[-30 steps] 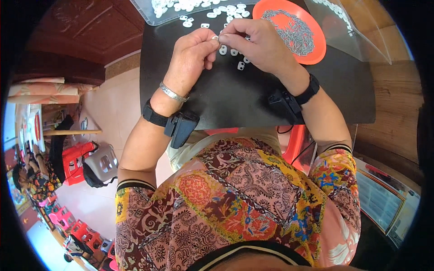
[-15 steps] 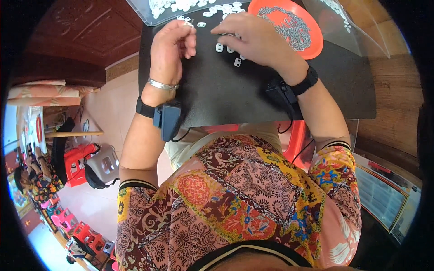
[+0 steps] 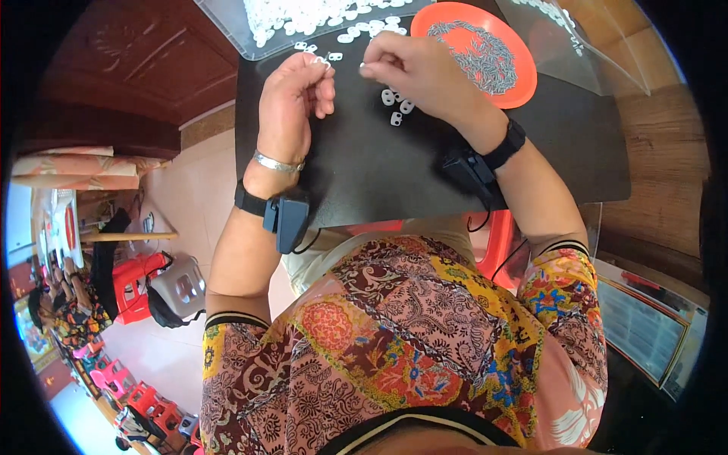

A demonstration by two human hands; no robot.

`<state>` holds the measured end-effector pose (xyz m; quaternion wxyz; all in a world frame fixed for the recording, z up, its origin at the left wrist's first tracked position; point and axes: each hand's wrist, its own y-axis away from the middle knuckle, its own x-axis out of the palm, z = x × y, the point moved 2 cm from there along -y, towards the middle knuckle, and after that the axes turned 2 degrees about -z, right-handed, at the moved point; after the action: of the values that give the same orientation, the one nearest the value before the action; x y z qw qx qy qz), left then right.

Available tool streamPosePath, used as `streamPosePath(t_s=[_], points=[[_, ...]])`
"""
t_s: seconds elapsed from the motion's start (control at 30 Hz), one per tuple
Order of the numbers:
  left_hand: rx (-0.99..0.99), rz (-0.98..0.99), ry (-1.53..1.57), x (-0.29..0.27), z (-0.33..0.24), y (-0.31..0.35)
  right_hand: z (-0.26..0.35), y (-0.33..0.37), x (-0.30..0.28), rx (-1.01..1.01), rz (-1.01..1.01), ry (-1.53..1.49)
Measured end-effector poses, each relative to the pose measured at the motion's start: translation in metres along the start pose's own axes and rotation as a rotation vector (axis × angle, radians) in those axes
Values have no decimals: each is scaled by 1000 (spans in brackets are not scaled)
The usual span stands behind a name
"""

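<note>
Left hand (image 3: 290,91) at eleven o'clock pinching a white piece (image 3: 325,63), right hand (image 3: 417,72) at twelve, cannot tell whether gripping, loose white pieces (image 3: 396,119) at its six, orange dish (image 3: 526,74) of grey pins (image 3: 494,68) at one

On our left we see a dark red carved wooden panel (image 3: 144,64), a pale tiled floor (image 3: 206,171) and a grey plastic stool (image 3: 184,287) beside a red stool (image 3: 129,290). Beyond them we make out a person (image 3: 78,312) in a patterned top and red and pink seats (image 3: 112,377). On our right we find wood-grained boards (image 3: 663,152) and a gold-framed pane (image 3: 644,327).
</note>
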<state>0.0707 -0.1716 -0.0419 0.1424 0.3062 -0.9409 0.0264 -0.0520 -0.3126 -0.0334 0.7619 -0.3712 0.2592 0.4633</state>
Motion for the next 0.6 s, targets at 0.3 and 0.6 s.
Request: streamPosePath(t_s=[0.3, 0.6], points=[[-19, 67, -7, 2, 1, 4, -7, -1, 6, 262, -9, -932], [-27, 141, 173, 3, 5, 5, 1, 6, 18, 73, -49, -837]])
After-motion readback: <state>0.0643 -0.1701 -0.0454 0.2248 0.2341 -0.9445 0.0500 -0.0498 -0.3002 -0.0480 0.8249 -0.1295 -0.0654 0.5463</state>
